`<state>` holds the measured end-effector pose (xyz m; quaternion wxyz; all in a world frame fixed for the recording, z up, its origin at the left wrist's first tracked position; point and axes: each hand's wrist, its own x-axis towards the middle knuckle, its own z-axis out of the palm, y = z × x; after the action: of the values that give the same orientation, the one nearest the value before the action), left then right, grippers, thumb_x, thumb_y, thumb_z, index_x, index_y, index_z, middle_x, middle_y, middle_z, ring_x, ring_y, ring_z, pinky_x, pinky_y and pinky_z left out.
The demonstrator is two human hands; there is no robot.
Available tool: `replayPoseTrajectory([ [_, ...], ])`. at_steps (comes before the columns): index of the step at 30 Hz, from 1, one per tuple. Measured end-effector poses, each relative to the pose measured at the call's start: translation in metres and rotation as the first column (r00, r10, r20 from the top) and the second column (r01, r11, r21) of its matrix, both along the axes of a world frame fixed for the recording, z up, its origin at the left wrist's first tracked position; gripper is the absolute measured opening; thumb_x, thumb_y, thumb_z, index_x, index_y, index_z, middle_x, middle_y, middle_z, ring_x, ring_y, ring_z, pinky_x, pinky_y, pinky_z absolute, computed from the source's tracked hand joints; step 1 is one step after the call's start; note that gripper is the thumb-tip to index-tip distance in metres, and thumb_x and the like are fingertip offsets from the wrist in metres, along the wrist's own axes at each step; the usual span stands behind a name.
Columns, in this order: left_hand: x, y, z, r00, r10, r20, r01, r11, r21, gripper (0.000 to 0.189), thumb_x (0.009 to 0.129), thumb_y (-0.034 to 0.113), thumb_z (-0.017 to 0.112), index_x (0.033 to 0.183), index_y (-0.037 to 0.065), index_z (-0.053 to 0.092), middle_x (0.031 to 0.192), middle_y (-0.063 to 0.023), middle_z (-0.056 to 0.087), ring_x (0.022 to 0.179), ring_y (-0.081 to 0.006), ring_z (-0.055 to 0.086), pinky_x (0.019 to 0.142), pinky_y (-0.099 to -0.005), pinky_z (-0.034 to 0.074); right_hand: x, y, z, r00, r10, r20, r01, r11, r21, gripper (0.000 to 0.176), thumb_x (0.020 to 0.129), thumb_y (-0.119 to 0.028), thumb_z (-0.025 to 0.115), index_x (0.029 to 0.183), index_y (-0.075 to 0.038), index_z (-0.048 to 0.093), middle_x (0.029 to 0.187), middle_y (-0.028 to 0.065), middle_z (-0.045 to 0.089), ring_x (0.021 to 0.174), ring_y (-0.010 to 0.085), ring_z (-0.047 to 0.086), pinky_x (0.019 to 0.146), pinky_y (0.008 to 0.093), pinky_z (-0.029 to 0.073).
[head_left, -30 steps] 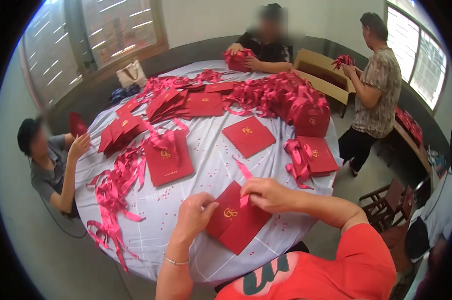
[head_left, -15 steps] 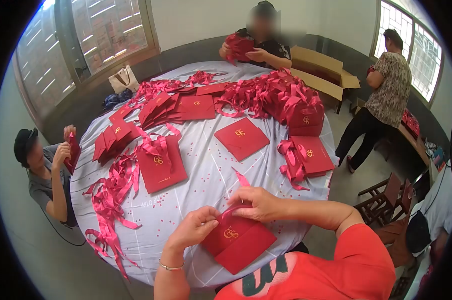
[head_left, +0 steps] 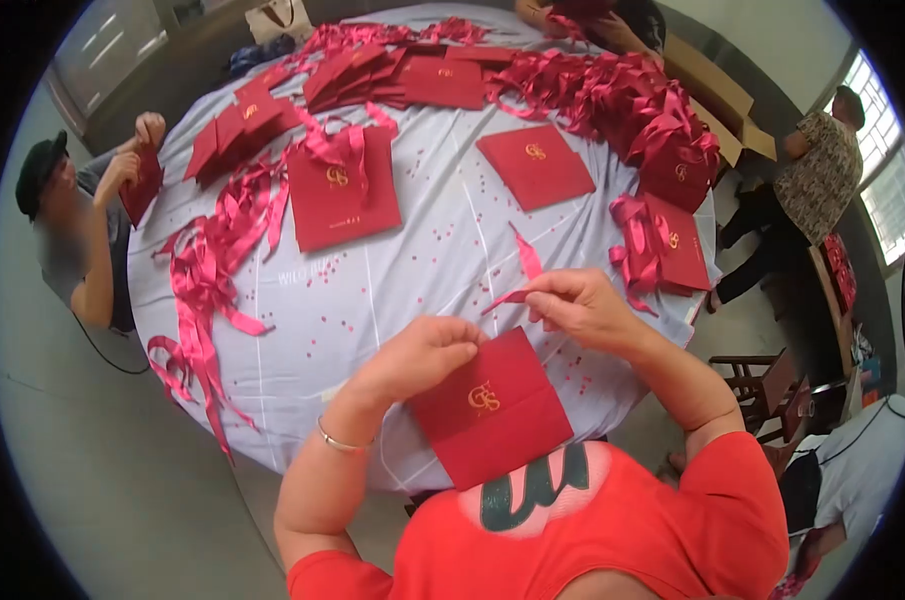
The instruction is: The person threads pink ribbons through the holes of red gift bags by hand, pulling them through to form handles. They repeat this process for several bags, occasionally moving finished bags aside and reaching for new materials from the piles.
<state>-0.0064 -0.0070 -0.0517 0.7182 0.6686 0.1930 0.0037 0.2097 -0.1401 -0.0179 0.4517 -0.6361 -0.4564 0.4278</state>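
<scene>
Windows [head_left: 887, 170]: bright, barred, at right
Walls [head_left: 27, 260]: pale (dark lower band behind the table)
Table [head_left: 302, 360]: round, pale cloth
Floor [head_left: 187, 440]: plain grey
Chair [head_left: 767, 385]: dark wood

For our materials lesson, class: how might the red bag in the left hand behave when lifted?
The red bag looks fairly stiff, with straight edges. It is probably light for its size, being so flat. Pinched near one corner by the left hand, it might bend along the crease across its front.
</scene>
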Motion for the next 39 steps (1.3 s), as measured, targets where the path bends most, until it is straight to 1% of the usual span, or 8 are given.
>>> replayPoseTrajectory([
  [8,0.004,-0.004,0.017,1.0,-0.015,-0.023,0.009,0.973,-0.232,0.022,0.094,0.004,0.051,0.112,-0.002,0.063,0.095,-0.0021,0.067,0.088,-0.0073,0.061,0.079,-0.0232,0.049,0.002,-0.014,-0.002,0.99,0.033,0.14,-0.039,0.999,0.035,0.014,0.09,-0.003,0.061,0.102,-0.002,0.07,0.08,0.0025,0.066,0.07,0.0082,0.062,0.059,0.023,0.049],
  [10,0.004,-0.004,0.016,1.0,-0.007,-0.02,0.003,0.982,-0.189,0.019,0.093,0.005,0.052,0.108,-0.001,0.063,0.094,-0.0013,0.067,0.085,-0.0066,0.06,0.076,-0.0225,0.048,0.002,-0.014,0.0,0.808,0.016,0.589,-0.26,0.907,0.331,0.021,0.082,0.005,0.061,0.1,-0.002,0.068,0.086,0.0083,0.067,0.074,0.0181,0.066,0.061,0.0274,0.052],
  [13,0.003,-0.004,0.015,0.999,-0.003,-0.05,-0.005,0.988,-0.154,0.016,0.093,0.005,0.052,0.104,0.0,0.063,0.092,-0.0005,0.066,0.084,-0.006,0.059,0.075,-0.0224,0.047,-0.004,-0.015,-0.005,0.699,-0.066,0.712,-0.357,0.831,0.427,0.027,0.075,0.007,0.062,0.1,-0.004,0.066,0.088,0.0115,0.065,0.074,0.0265,0.066,0.061,0.0311,0.052],
  [20,0.002,-0.002,0.015,1.0,-0.011,-0.005,0.01,0.963,-0.269,0.018,0.093,0.005,0.052,0.106,0.0,0.063,0.092,-0.0003,0.066,0.085,-0.0059,0.059,0.077,-0.0229,0.047,-0.016,-0.022,0.01,0.639,-0.008,0.769,-0.345,0.89,0.296,0.023,0.079,-0.003,0.066,0.102,-0.009,0.067,0.078,0.0095,0.058,0.065,0.0279,0.062,0.053,0.0384,0.048],
  [29,0.002,-0.003,0.018,0.999,-0.04,-0.023,0.031,0.957,-0.287,0.02,0.094,0.01,0.056,0.109,-0.001,0.065,0.096,0.0011,0.068,0.087,-0.0042,0.059,0.079,-0.0209,0.047,-0.018,-0.027,0.0,0.895,-0.002,0.446,-0.196,0.896,0.397,0.021,0.084,-0.002,0.062,0.104,-0.004,0.069,0.073,0.0087,0.061,0.058,0.0173,0.058,0.054,0.0295,0.046],
  [32,0.002,-0.001,0.015,0.997,-0.073,-0.029,0.062,0.961,-0.271,0.019,0.095,0.011,0.058,0.108,-0.002,0.063,0.096,0.0007,0.067,0.085,-0.0042,0.06,0.077,-0.0199,0.048,-0.014,-0.033,0.002,0.979,0.051,0.198,-0.109,0.949,0.296,0.022,0.086,0.002,0.056,0.104,-0.002,0.068,0.079,0.0055,0.066,0.063,0.0089,0.058,0.059,0.0253,0.047],
  [34,0.002,-0.002,0.017,0.997,-0.067,-0.045,0.054,0.966,-0.253,0.016,0.095,0.011,0.058,0.105,-0.001,0.063,0.093,0.0018,0.066,0.083,-0.0031,0.059,0.075,-0.0193,0.047,-0.009,-0.036,0.013,0.968,0.057,-0.246,-0.084,0.991,-0.103,0.022,0.087,0.004,0.051,0.102,-0.001,0.068,0.08,0.0016,0.064,0.073,0.0067,0.059,0.064,0.0239,0.049],
  [39,0.002,-0.003,0.019,0.997,-0.063,-0.039,0.048,0.95,-0.308,0.015,0.095,0.011,0.058,0.104,0.0,0.062,0.092,0.0022,0.065,0.083,-0.0031,0.058,0.076,-0.019,0.046,-0.019,-0.033,0.017,0.977,0.06,-0.203,-0.062,0.998,-0.004,0.019,0.087,0.006,0.053,0.099,-0.001,0.067,0.077,0.0006,0.06,0.067,0.0049,0.055,0.058,0.0208,0.042],
])
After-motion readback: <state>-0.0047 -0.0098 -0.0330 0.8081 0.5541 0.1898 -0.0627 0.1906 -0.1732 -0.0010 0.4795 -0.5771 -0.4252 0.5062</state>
